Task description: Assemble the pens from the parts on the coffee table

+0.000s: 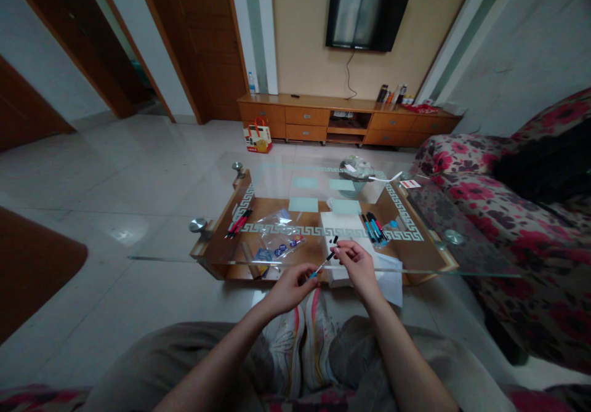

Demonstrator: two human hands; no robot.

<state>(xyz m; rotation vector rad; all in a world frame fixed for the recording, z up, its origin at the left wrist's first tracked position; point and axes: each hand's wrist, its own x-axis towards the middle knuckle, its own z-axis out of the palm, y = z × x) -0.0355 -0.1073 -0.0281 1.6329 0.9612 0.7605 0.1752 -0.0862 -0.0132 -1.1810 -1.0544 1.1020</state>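
Knees and pale sneakers (300, 344) sat closest below me, my forearms reaching out over them toward the glass table (443, 239). My left hand (290, 287) was curled, thumb and forefinger pinching the blue end of a thin pen (323, 263), which slanted up and to the right. My right hand (357, 263) pinched the pen's black upper end with its fingertips, the other fingers folded loosely; both hands hung just over the table's near edge. A small black cap (335, 239) showed just above the pen's tip, though I could not tell whether it was touching the pen. Under my right hand lay white paper (390, 279) and a white box (341, 224). Just right of the box rested a bunch of blue and black pens (375, 228), and well to the left lay red pens (239, 223). Between them sat a clear plastic bag (277, 239) with small blue items inside. Farther along the table stood a glass bowl (357, 169). Beyond it, on the floor, was a red-and-white bag (257, 136) before a wooden cabinet (346, 119), with a dark TV (367, 13) on the wall above. A floral sofa (517, 215) ran along my right.
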